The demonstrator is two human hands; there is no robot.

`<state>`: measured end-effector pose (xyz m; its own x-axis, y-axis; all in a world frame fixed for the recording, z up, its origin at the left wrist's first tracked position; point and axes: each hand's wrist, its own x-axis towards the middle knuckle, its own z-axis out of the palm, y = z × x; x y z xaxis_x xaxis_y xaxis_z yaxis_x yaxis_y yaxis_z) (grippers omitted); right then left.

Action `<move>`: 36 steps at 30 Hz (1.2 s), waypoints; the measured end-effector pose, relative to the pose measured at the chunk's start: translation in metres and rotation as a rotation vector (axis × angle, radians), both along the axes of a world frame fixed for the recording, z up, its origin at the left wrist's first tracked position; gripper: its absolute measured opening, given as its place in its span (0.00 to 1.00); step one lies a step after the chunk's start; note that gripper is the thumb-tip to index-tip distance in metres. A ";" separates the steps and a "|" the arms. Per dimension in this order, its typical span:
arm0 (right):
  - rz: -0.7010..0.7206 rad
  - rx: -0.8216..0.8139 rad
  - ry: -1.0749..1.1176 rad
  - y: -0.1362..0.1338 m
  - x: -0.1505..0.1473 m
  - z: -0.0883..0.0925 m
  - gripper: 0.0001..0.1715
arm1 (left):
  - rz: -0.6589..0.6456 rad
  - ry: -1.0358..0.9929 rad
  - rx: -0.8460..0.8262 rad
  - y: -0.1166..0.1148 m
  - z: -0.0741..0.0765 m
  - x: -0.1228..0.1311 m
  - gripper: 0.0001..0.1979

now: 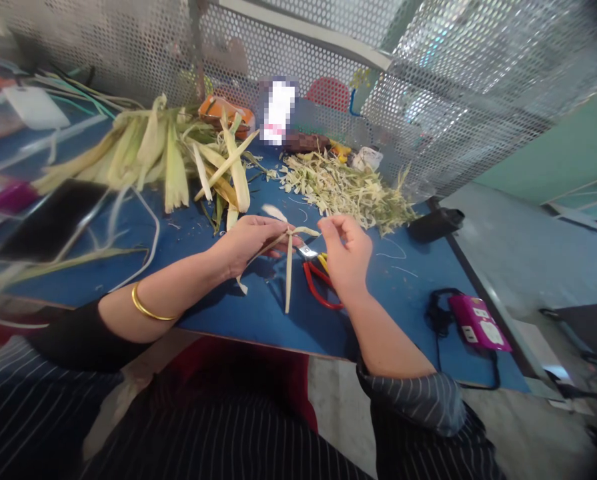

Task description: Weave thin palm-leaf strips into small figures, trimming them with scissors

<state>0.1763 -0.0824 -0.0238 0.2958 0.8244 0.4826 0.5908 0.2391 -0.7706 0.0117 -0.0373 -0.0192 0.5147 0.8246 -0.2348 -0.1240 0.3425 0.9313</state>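
Note:
Between my hands is a knotted bundle of pale corn husk strips (289,267), with one strip hanging down and others pointing outward. My left hand (255,243) pinches it close to the knot. At the tip of a strip reaching right, the thumb and fingers of my right hand (347,253) are pinched together. A pair of red-handled pliers (311,280) lies on the blue table below them, partly covered by my right hand. Something yellow shows beside the handles.
Whole corn husks (153,150) are heaped at the back left, and a pile of shredded husk (345,187) lies at the back. A dark cylinder (435,225) and a magenta power box (479,323) with black cable sit on the right. A dark tablet-like slab (51,220) is left.

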 end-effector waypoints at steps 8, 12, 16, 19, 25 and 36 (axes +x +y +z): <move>0.340 -0.377 0.030 -0.003 -0.014 -0.010 0.16 | 0.095 -0.082 0.114 0.003 -0.004 -0.002 0.09; 0.391 -0.300 -0.059 -0.004 -0.015 -0.006 0.12 | 0.142 -0.092 0.088 0.003 -0.008 0.002 0.07; 0.377 -0.258 -0.107 -0.005 -0.015 -0.003 0.11 | 0.174 -0.126 0.031 0.003 -0.011 0.005 0.08; 0.328 -0.328 0.031 -0.005 -0.014 -0.004 0.13 | 0.141 -0.153 0.024 0.003 -0.010 0.003 0.10; 0.313 -0.336 0.518 0.003 -0.009 -0.011 0.19 | 0.089 -0.056 0.107 -0.001 -0.005 0.001 0.11; 0.383 -0.411 0.764 0.008 -0.001 -0.013 0.10 | -0.082 0.166 0.421 -0.005 -0.013 0.005 0.12</move>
